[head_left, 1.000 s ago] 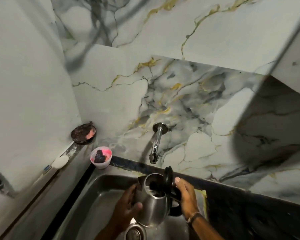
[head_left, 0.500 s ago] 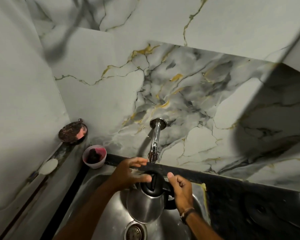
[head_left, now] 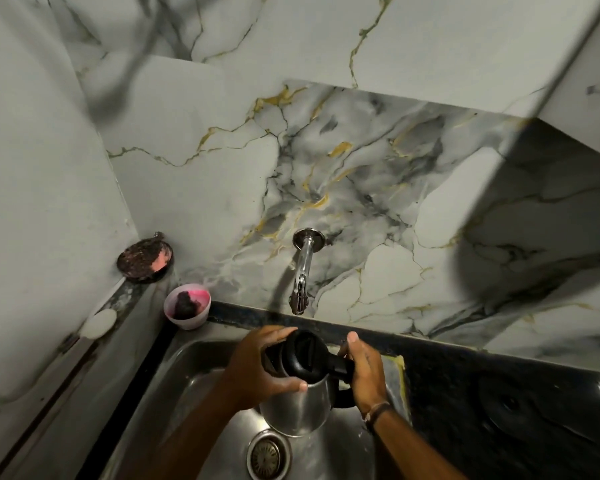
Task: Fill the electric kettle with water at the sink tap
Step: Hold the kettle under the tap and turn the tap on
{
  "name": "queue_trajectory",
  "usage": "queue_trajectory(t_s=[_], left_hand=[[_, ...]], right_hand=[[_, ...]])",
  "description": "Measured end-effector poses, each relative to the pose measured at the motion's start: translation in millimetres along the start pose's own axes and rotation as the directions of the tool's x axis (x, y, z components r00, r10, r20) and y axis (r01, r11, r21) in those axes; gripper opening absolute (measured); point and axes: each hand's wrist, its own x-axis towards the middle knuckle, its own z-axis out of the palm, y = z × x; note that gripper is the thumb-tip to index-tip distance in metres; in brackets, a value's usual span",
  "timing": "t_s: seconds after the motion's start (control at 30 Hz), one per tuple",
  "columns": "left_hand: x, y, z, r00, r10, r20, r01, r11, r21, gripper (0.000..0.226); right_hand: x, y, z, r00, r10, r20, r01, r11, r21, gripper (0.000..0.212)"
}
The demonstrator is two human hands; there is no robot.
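A steel kettle (head_left: 297,407) is held over the sink (head_left: 194,393), just above the drain (head_left: 268,452), and tilted so its black lid (head_left: 303,355) faces the camera. The lid sits down over the kettle's mouth. The left hand (head_left: 257,367) wraps the side of the kettle near the top, its fingers (head_left: 278,332) curled over the far rim by the lid and the thumb pressed on the steel body, so this hand is clamped on the kettle. The right hand (head_left: 366,372) grips the black handle (head_left: 343,386) on the kettle's right side, fingers closed around it with the thumb pointing up; a dark band circles that wrist.

The tap (head_left: 302,271) sticks out of the marble-patterned wall (head_left: 378,209) behind the sink, and its spout ends above and just behind the kettle lid, apart from it. Whether water runs from the spout cannot be told.

At the back left corner of the sink stands a small white cup (head_left: 187,311) stained pink inside, with a dark lump in it. Further into the corner, a dark round dish (head_left: 145,261) holds something pink. To the right of the sink lies a dark desk (head_left: 499,410).
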Motion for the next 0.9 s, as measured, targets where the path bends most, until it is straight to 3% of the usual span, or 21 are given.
queue_trajectory(t_s=[0.1,0.27,0.43,0.6,0.8,0.9], left_hand=[[0.1,15.2,6.0,0.999,0.046,-0.026,-0.044,0.996,0.074,0.099],[7.4,40.8,21.8,0.994,0.109,0.013,-0.109,0.977,0.180,0.094],[11.4,42.8,27.6,0.992,0.119,0.031,-0.123,0.976,0.178,0.088],[11.5,35.5,26.9,0.993,0.119,0.022,-0.121,0.977,0.175,0.090],[7.3,32.8,22.5,0.991,0.135,-0.006,-0.132,0.976,0.172,0.083],[6.2,31.2,22.2,0.990,0.142,-0.010,-0.138,0.971,0.197,0.089]], right_hand=[[-1.7,0.0,-1.7,0.998,0.058,0.020,-0.059,0.998,0.028,0.061],[-2.0,2.8,-3.5,0.997,0.078,0.019,-0.079,0.997,0.006,0.049],[-0.3,11.8,-4.0,0.991,0.135,0.024,-0.136,0.991,0.016,0.029],[-2.4,-0.6,0.2,0.992,0.110,0.061,-0.114,0.991,0.065,0.043],[-2.8,4.1,-4.4,0.992,-0.055,0.117,0.047,0.996,0.077,0.074],[-5.5,3.3,-5.4,0.989,-0.080,0.122,0.071,0.995,0.073,0.070]])
